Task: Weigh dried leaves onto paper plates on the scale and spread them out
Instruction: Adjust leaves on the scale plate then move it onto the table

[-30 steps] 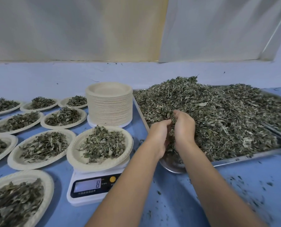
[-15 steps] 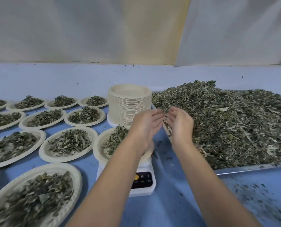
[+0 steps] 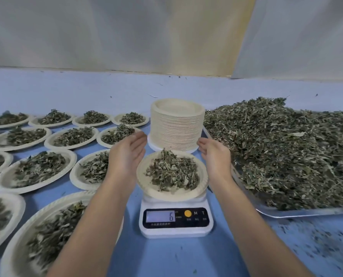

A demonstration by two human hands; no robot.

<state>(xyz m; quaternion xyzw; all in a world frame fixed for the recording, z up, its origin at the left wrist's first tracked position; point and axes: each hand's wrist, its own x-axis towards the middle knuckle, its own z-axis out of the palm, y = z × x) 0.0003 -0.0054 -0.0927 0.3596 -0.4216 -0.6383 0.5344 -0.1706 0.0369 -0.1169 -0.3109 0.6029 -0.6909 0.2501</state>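
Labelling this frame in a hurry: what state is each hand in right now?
Left hand: open, fingers straight, holding nothing, left of the paper plate on the scale.
Right hand: open, holding nothing, right of that plate.

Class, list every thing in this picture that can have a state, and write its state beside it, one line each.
Scale: switched on, display reads 6.
Plate on the scale: loaded with leaves.
Leaves on that plate: heaped in the middle, not spread.
Stack of plates: upright, top plate empty.
Tray: piled with leaves.
Left hand: open, holds nothing.
Right hand: open, holds nothing.
Plates on the left: filled.
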